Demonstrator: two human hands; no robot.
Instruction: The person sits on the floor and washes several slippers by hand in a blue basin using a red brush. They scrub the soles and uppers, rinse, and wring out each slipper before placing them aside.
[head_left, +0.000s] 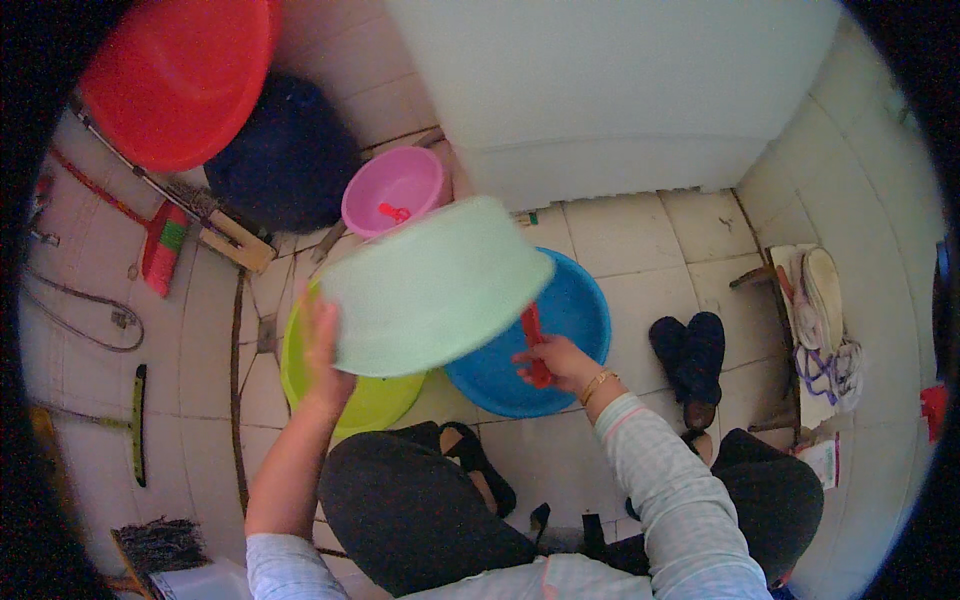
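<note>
My left hand (327, 341), blurred, grips the left edge of a pale green, basin-like object (435, 289). This object is tilted and blurred, with its inside not visible. In my right hand (559, 364) is a red handle (533, 326), whose upper end meets the edge of the green object; I cannot tell what tool it belongs to. A blue basin (577, 322) sits on the floor beneath my right hand. Partly hidden under the green object is a lime-green basin (386, 401). Behind them stands a pink basin (397, 180) with a red plastic item (394, 213) in it.
A large red basin (187, 82) and a dark blue bulky item (289, 157) are at the upper left. A red broom (165, 247) and a squeegee (139, 427) are along the left wall. Dark slippers (690, 360) lie right, near a shoe rack (814, 337).
</note>
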